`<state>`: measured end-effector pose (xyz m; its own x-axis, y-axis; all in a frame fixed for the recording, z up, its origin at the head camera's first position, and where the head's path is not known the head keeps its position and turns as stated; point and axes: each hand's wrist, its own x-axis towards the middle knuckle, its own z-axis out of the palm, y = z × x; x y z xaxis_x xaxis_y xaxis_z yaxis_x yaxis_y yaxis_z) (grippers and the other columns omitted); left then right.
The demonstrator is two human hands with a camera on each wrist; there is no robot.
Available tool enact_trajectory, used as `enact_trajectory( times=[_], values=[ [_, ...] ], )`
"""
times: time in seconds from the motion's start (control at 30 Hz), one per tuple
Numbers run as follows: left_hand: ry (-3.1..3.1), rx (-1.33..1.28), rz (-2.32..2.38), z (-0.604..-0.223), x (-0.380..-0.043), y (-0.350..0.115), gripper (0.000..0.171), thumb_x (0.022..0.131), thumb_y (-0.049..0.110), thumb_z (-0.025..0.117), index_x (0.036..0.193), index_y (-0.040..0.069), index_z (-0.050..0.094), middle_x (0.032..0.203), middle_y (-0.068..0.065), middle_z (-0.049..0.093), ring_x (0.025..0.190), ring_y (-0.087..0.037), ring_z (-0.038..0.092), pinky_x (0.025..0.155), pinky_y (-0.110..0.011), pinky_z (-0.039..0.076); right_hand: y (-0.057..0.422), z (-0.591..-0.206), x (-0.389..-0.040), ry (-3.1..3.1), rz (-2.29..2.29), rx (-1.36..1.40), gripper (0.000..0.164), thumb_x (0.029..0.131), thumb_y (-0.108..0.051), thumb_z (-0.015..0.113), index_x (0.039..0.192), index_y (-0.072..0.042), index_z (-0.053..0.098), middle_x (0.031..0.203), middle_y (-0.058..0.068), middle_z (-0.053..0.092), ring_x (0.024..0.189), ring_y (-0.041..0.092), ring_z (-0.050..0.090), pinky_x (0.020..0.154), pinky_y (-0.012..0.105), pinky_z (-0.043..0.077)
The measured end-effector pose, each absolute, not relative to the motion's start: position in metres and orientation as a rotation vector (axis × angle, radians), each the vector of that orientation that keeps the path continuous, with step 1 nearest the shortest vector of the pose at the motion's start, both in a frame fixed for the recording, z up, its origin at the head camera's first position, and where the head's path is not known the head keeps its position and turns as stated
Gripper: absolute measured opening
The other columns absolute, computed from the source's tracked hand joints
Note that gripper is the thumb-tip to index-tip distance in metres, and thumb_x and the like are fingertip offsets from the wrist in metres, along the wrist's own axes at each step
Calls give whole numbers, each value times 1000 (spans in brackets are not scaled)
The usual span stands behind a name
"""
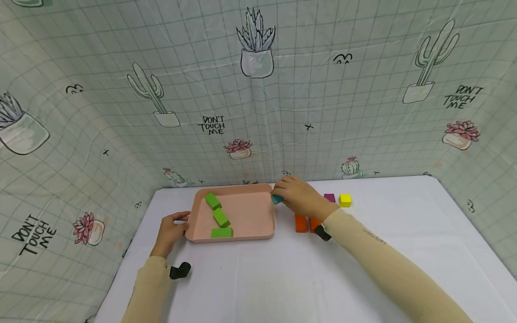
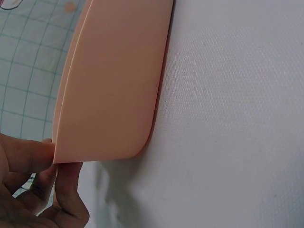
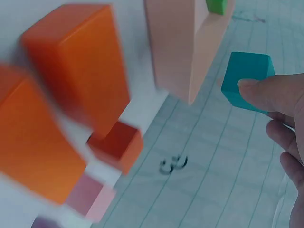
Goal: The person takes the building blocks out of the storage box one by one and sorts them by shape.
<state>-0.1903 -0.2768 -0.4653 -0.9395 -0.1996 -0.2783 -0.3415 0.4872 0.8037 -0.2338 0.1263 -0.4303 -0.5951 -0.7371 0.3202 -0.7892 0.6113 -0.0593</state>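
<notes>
My right hand (image 1: 300, 195) pinches a teal block (image 3: 242, 76) between thumb and fingers, raised at the right rim of a pink tray (image 1: 250, 211). At the tray's left end, my left hand (image 1: 167, 231) grips the edge, thumb at the rim and fingers against the outside, as the left wrist view shows. Three green blocks lie in the left part of the tray: an upper one (image 1: 212, 200), a middle one (image 1: 221, 217) and a lower one (image 1: 222, 233).
Right of the tray stand two orange blocks, one (image 1: 300, 223) nearer it; the right wrist view adds a smaller red-orange block (image 3: 118, 145). A purple block (image 1: 329, 197) and a yellow block (image 1: 345, 200) sit farther right. Patterned cloth (image 1: 282, 103) hangs behind the white table (image 1: 258, 282).
</notes>
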Motion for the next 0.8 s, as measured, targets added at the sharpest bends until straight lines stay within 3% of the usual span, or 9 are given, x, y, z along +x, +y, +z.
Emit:
enact_trajectory(
  times=[0.27,0.8],
  values=[
    [2578,-464,1458,-464,-190,-276,46,99,-6,53,144,-11,57,133,-30,56,94,-23,61,69,-20,51,169,-434,-228,-2582,396,1133,42,77,2,92,115,-5,76,111,6,72,112,30,63,105,46,51],
    [2585,-440,1461,-466,-190,-278,45,98,-8,54,142,-12,57,131,-31,57,91,-22,61,67,-20,51,243,-437,-211,-2674,443,854,41,77,6,90,115,-2,75,113,10,72,112,36,63,104,57,49]
  ],
)
